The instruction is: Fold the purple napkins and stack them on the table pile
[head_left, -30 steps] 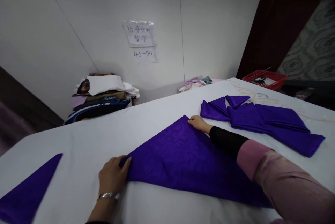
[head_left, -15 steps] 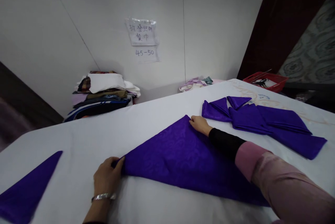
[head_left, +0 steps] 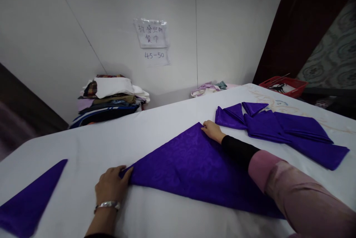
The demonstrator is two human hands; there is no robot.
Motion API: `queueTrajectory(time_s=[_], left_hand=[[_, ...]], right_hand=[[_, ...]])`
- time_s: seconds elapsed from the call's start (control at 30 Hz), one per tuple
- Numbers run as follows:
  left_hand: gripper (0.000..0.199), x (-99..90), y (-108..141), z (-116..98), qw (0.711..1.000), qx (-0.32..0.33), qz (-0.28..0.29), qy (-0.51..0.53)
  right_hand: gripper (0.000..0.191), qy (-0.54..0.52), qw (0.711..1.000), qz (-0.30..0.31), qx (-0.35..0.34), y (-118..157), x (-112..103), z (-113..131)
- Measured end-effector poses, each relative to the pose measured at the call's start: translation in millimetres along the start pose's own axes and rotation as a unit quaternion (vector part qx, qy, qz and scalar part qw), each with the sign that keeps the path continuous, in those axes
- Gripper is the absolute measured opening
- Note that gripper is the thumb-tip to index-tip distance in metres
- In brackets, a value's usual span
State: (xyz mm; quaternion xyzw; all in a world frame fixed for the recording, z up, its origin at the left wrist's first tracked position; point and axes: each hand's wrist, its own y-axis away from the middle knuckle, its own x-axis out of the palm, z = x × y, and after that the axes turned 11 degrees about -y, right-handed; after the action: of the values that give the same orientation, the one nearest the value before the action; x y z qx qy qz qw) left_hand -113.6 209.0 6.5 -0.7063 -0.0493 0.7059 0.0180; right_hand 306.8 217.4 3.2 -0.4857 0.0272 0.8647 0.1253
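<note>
A purple napkin (head_left: 178,164) with a faint swirl pattern lies on the white-covered table (head_left: 155,215), folded into a large triangle. My left hand (head_left: 112,184), a silver bracelet at its wrist, pinches the napkin's left corner between thumb and fingers. At the far, top corner, my right hand (head_left: 212,130) grips the edge with its fingertips. Part of the napkin's right side is hidden under my right forearm.
Several folded purple napkins (head_left: 264,126) overlap at the right. Another purple folded cloth (head_left: 33,197) lies at the left edge. Behind the table are stacked clothes (head_left: 111,99), a smaller cloth pile (head_left: 207,89) and a red basket (head_left: 292,88). A handwritten sign (head_left: 152,39) hangs on the wall.
My left hand has shifted very slightly left at the napkin's corner. My right hand keeps its hold at the top corner, and the napkin has hardly moved.
</note>
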Motion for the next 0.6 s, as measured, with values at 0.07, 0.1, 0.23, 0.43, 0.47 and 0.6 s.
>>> queueTrajectory(time_s=[0.07, 0.1, 0.23, 0.43, 0.47, 0.6], left_hand=[[0.044, -2.2, 0, 0, 1.0, 0.008, 0.017, 0.003], [0.041, -3.3, 1, 1, 1.0, 0.018, 0.017, 0.015], [0.034, -14.6, 16, 7, 0.992, 0.027, 0.023, 0.122], [0.037, -48.3, 75, 33, 0.98, -0.075, 0.055, 0.178], [0.037, -50.3, 86, 39, 0.978, -0.083, 0.054, 0.184], [0.043, -43.6, 122, 65, 0.975, -0.124, 0.094, 0.16]], right_hand=[[0.013, -0.01, 1.0, 0.001, -0.003, -2, 1, 1], [0.012, -0.016, 1.0, 0.001, -0.005, -3, 1, 1], [0.012, -0.042, 0.999, 0.011, -0.014, -8, 3, 6], [0.013, -0.089, 0.993, 0.057, -0.061, -19, 16, 35], [0.013, -0.094, 0.991, 0.065, -0.072, -19, 19, 42], [0.016, -0.11, 0.98, 0.1, -0.131, -8, 30, 77]])
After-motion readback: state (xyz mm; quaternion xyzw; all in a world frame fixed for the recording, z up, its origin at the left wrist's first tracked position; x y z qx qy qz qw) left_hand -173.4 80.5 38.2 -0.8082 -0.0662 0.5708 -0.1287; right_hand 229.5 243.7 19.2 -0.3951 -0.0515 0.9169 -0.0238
